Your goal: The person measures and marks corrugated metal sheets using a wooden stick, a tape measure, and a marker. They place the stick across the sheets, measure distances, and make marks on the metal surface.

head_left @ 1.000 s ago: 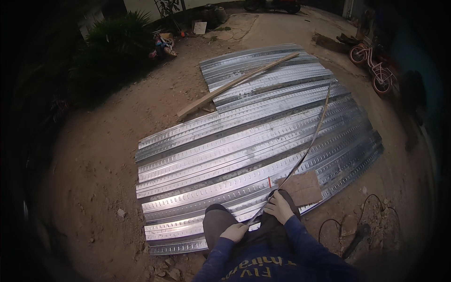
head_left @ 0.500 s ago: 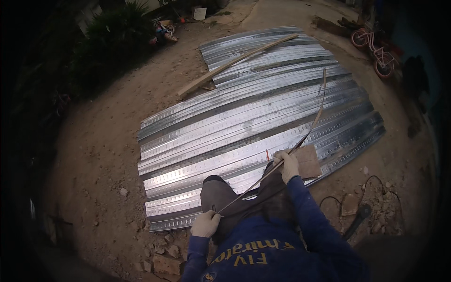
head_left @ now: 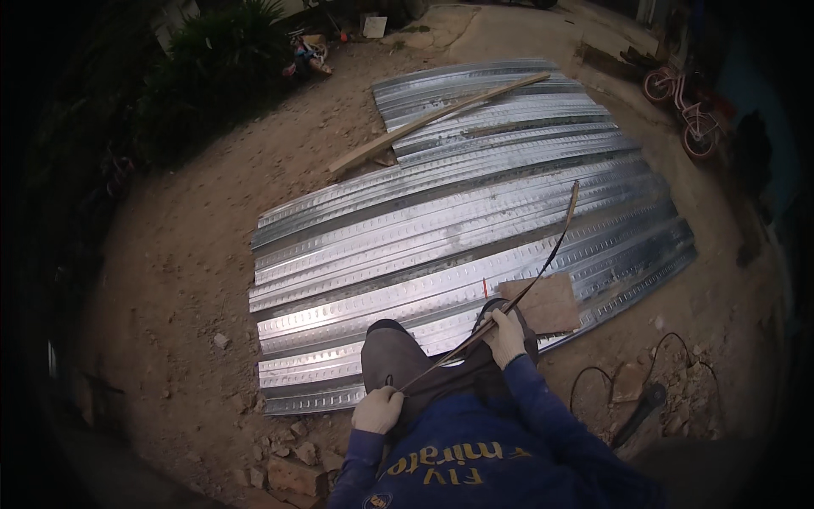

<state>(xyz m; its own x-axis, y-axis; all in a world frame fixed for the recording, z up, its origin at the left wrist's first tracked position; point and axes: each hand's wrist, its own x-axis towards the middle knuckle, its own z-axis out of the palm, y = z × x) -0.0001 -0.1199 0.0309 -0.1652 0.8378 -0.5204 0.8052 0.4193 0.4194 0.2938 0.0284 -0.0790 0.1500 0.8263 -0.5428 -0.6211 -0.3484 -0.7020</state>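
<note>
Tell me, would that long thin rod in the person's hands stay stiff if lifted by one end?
Probably not quite. The thin rod already bows in a curve between the right hand and its far tip over the corrugated metal sheets, so it seems springy. It looks slender, likely light, and might whip or wobble when swung.

A small white boxlike container [head_left: 374, 25], possibly a package, stands on the dirt at the upper middle of the frame, too small to tell more, and yellow printed lettering [head_left: 449, 465] crosses the blue shirt at the bottom edge.
</note>
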